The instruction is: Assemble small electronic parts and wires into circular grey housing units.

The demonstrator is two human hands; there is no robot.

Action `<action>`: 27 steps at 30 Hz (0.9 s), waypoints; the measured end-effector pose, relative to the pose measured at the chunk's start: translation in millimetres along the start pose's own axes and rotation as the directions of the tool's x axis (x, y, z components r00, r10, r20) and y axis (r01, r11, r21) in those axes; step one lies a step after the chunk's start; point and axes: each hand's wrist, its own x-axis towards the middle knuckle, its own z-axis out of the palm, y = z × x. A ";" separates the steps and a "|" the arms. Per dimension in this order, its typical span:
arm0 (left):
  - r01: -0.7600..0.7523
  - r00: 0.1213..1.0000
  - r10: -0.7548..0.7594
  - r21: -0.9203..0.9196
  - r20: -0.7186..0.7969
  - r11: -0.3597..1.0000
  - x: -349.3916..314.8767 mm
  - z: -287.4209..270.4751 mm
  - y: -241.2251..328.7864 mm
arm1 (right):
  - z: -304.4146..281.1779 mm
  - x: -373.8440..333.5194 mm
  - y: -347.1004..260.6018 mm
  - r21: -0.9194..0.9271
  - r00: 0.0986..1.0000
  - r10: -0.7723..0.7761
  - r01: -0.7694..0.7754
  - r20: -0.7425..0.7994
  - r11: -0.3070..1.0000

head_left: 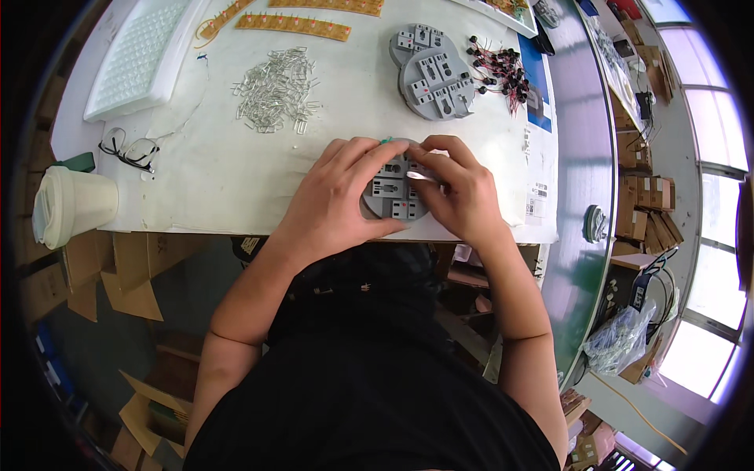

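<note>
So I've got a round gray plate (390, 198) at the near edge of the white table (212, 196), a bit right of the middle, with both hands on it. My left hand (336, 192) is wrapped around its left side, fingers at the far rim and thumb at the near one, so that grip is closed on the plate. My right hand (462, 188) is curled over the right side, and something small and white shows by the thumb tip; honestly can't tell whether those fingers are pinching it or just leaning on the plate. Farther off to the left there's a loose pile of shiny U-shaped pieces (275, 90), and to the far right a couple more gray plates (438, 78) overlap, just beside a tangle of black parts with red wires (503, 72). Glasses (133, 151) lie over on the left, near a white tray (100, 104).
</note>
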 end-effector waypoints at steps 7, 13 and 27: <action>0.028 0.997 -0.028 -0.001 -0.071 1.000 7.9 -17.1 -6.3 | 6.8 -16.4 -10.7 -0.081 0.995 0.098 -0.097 0.019 0.992; 0.080 0.996 -0.081 -0.050 -0.024 0.996 11.2 -13.1 -3.2 | 10.4 -13.9 -15.2 -0.047 0.984 0.174 -0.173 0.026 0.984; 0.023 0.976 -0.050 0.127 0.214 0.992 64.1 -13.3 13.8 | 39.7 -27.8 -0.8 -0.122 0.933 -0.092 0.052 -0.349 0.991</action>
